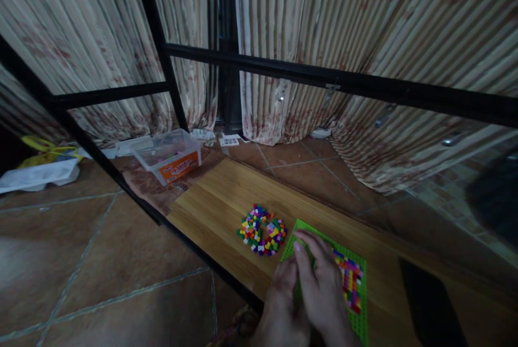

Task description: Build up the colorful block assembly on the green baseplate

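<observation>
A green studded baseplate (363,304) lies on the wooden board, and small coloured bricks (351,282) cover part of it in rows at its right side. Over the plate's left part, my right hand (321,287) is bent with its fingers drawn together, the fingertips near the plate's far left corner. My left hand (281,298) is closed beside it at the plate's left edge, touching or nearly touching the right. Whatever either hand pinches is hidden. Just left of the plate is a loose pile of small multicoloured bricks (254,231).
The wooden board (214,190) runs diagonally, with a dark flat object (431,298) at its right. A clear plastic tub (174,158) with an orange label stands beyond its left end. A black metal frame (267,63) crosses before curtains (283,12). White trays (40,174) lie on the tiled floor.
</observation>
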Action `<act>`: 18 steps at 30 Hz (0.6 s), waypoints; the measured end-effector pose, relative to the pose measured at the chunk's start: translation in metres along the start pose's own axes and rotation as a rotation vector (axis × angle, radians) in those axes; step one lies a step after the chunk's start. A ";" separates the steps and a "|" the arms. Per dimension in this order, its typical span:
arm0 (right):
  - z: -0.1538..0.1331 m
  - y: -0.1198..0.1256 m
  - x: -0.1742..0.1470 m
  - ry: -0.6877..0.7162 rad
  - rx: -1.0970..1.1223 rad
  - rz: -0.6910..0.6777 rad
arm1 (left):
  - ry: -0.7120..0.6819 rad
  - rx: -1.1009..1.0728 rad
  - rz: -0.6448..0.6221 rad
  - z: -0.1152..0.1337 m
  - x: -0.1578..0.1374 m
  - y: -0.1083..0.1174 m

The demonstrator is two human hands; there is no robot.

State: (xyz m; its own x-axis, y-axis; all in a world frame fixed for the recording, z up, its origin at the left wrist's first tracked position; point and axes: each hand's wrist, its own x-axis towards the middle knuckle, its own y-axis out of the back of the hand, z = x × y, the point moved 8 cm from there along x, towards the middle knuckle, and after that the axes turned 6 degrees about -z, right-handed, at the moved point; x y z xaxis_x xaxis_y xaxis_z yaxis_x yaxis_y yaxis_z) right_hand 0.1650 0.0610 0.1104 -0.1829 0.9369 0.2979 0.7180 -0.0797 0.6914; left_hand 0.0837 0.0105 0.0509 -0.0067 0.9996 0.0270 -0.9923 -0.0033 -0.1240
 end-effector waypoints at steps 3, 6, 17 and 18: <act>0.013 -0.013 0.033 0.009 -0.133 -0.074 | -0.016 0.129 -0.051 -0.004 -0.009 0.011; 0.018 -0.038 0.058 0.084 -0.319 -0.151 | 0.003 0.179 0.079 -0.011 -0.012 0.036; 0.037 -0.093 0.077 0.076 -0.465 -0.294 | 0.105 0.130 0.184 -0.011 0.006 0.088; 0.039 -0.094 0.077 0.068 -0.453 -0.302 | 0.113 0.137 0.191 -0.012 0.006 0.090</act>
State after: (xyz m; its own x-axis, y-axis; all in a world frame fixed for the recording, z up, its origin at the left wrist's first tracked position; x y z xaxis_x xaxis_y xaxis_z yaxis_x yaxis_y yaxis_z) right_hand 0.1095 0.1543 0.0432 -0.3897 0.9180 0.0734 0.2685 0.0370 0.9626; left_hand -0.0043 0.0167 0.0279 -0.1895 0.9772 -0.0955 -0.9819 -0.1886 0.0191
